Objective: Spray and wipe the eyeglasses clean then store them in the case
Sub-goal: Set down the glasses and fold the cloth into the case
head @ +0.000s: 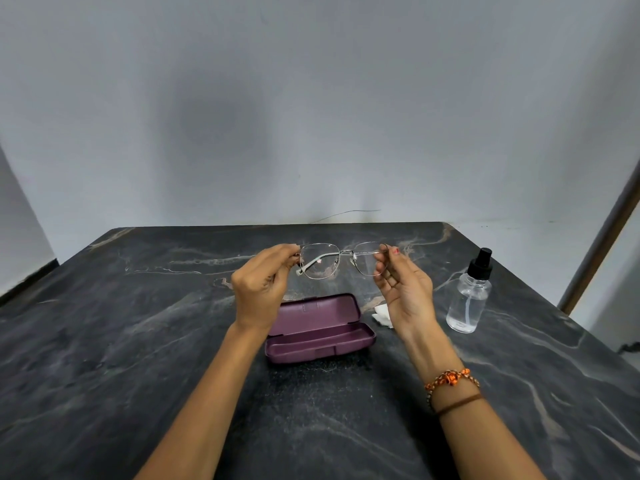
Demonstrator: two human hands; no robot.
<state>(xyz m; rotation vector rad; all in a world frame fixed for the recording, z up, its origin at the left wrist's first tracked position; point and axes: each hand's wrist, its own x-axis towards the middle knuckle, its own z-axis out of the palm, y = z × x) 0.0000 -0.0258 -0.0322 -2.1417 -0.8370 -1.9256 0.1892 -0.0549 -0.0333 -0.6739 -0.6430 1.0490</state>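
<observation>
Forearms come up from the bottom edge, and your right wrist has an orange beaded bracelet (pixel 450 378) plus a thin brown band (pixel 460 402) on it. Just past them the purple case (pixel 320 329) lies open on the dark marble table (pixel 104 358), lid tipped back, with a bit of white cloth (pixel 382 315) poking out from behind your right hand. Your left hand (pixel 261 289) pinches the left corner of the eyeglasses (pixel 341 259), fingers curled in tight, and your right hand (pixel 405 289) pinches the right corner with the other fingers loosely bent. The glasses hang in the air above the case, lenses facing away. The spray bottle (pixel 469 296) stands upright off to the right.
</observation>
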